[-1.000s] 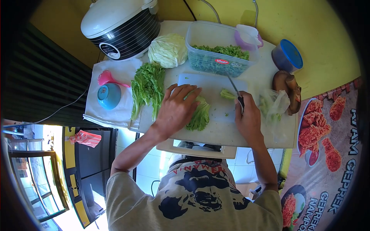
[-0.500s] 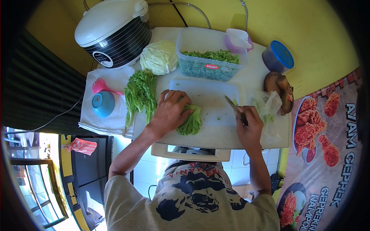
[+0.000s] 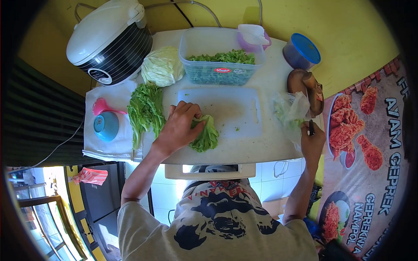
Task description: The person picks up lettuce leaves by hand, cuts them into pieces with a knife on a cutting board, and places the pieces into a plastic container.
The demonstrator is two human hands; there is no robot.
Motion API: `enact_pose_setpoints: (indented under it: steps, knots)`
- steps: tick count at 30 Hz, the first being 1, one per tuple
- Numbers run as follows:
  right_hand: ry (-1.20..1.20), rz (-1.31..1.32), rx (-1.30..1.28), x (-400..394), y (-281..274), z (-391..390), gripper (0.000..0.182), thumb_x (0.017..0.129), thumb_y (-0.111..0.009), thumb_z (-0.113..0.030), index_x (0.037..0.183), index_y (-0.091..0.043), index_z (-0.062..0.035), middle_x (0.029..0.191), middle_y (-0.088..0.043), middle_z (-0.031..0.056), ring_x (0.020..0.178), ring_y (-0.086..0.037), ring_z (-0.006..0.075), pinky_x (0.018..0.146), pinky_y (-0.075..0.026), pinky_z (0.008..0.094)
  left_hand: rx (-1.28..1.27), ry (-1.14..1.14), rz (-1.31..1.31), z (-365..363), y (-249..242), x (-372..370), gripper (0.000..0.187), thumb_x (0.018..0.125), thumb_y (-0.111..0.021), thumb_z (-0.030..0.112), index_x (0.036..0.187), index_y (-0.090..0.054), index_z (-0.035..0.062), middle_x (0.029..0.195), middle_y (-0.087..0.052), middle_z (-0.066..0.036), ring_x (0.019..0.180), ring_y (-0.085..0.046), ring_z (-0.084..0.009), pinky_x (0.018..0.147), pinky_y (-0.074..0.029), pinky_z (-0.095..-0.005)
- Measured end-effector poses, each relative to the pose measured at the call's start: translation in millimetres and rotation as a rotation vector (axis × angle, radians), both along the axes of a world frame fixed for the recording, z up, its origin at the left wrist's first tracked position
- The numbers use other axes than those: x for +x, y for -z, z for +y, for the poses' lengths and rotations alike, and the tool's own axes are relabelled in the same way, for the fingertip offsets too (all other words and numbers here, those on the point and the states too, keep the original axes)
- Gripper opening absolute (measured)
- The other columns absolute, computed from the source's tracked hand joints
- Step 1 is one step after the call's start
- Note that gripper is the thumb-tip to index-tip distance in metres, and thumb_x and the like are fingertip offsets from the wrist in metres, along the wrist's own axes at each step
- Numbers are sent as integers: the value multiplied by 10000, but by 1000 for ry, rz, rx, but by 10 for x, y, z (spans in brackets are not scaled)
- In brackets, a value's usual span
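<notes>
My left hand (image 3: 181, 126) is closed around a small bunch of lettuce (image 3: 206, 135) at the left front of the white cutting board (image 3: 244, 98). At the table's right edge, my right hand (image 3: 312, 141) grips a knife (image 3: 311, 127); its dark handle shows, while the blade is hard to make out. Those fingers are beside a clear plastic bag (image 3: 292, 108) with green scraps in it. A leafy pile of lettuce (image 3: 146, 111) lies left of the board. Small green bits dot the board.
Behind the board stands a clear plastic container (image 3: 222, 74) of chopped greens. A cabbage (image 3: 163, 66), a rice cooker (image 3: 111, 48) and an upturned blue bowl (image 3: 106, 126) are on the left. A blue-lidded tub (image 3: 301, 51) and a brown stone mortar (image 3: 305, 89) sit at the right.
My right hand has moved right with the knife, from the board to the plastic bag. My left hand stays on the lettuce. The whole view has shifted slightly.
</notes>
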State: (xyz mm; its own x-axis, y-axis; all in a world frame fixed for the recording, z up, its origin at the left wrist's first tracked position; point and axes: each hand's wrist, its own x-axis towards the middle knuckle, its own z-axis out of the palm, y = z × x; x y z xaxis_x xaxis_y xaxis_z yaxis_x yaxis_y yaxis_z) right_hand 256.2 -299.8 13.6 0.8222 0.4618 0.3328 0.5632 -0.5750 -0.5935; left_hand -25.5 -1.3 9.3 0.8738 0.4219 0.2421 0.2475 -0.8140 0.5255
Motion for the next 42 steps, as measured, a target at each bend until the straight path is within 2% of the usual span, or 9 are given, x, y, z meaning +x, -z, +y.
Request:
enact_pose_setpoints:
  steps: [7, 10, 11, 15, 17, 23, 33, 39, 42]
  knots:
    - [-10, 166, -140, 101, -161, -8, 289, 991, -715, -198, 1087, -747, 72, 821, -735, 161, 745, -664, 165, 737, -530, 326, -364, -7, 39, 42, -185, -41, 233, 890, -794, 107, 933, -575, 40, 896, -622, -62, 806, -602, -182, 769, -468, -348]
    - [-31, 14, 313, -46, -264, 184, 286, 1000, -718, -206, 1136, -757, 42, 902, -745, 91, 756, -621, 125, 686, -495, 320, -492, 16, -71, 30, -242, -55, 219, 905, -793, 78, 973, -591, 26, 878, -618, -35, 806, -583, -117, 762, -488, -306]
    - [-86, 50, 336, -62, -263, 203, 300, 994, -733, -199, 1206, -747, 12, 1032, -748, 46, 727, -568, 75, 650, -443, 265, -527, 41, -156, 5, -241, -37, 207, 911, -787, 65, 1013, -612, 21, 865, -614, -26, 811, -574, -106, 777, -491, -298]
    - [-562, 541, 305, -719, -630, 627, 475, 940, -802, -217, 1346, -673, -7, 1070, -727, 41, 647, -446, -5, 605, -374, 188, -590, 113, -264, -122, -372, 70, 267, 927, -770, 35, 1176, -678, 14, 898, -667, -29, 861, -603, -104, 854, -507, -281]
    - [-691, 734, 316, -908, -480, 894, 500, 920, -824, -230, 1344, -668, -15, 930, -678, -17, 634, -417, 1, 575, -351, 207, -629, 136, -268, -150, -348, 119, 303, 926, -782, 51, 1214, -694, 21, 952, -696, -39, 910, -619, -100, 884, -506, -282]
    - [-815, 716, 143, -1024, -104, 1270, 263, 937, -803, -171, 1124, -740, 3, 743, -549, -67, 630, -411, 36, 580, -346, 255, -614, 66, -305, -207, -270, 134, 207, 947, -774, 77, 1127, -712, -3, 973, -722, -48, 940, -640, -96, 901, -511, -287]
    - [-835, 713, 148, -965, -60, 1414, 167, 960, -770, -125, 1057, -745, 8, 686, -539, -55, 639, -448, 47, 598, -378, 263, -735, -136, -187, -94, -175, 59, 211, 988, -750, 170, 1073, -693, -15, 914, -708, -36, 883, -610, -80, 821, -502, -274]
    - [-857, 567, 206, -850, -168, 1466, 161, 965, -761, -129, 1051, -739, 6, 685, -574, -34, 626, -462, 52, 580, -387, 265, -488, 5, -104, -101, -383, -18, 295, 960, -794, 246, 1083, -691, -1, 823, -691, -16, 751, -615, -57, 677, -493, -247]
    - [-866, 407, 223, -795, -185, 1545, 172, 965, -764, -141, 1054, -736, 4, 654, -559, -12, 599, -453, 60, 555, -384, 278, -840, -34, -51, -48, -353, 4, 274, 958, -796, 240, 1082, -695, 18, 828, -684, -31, 714, -635, -52, 616, -490, -231]
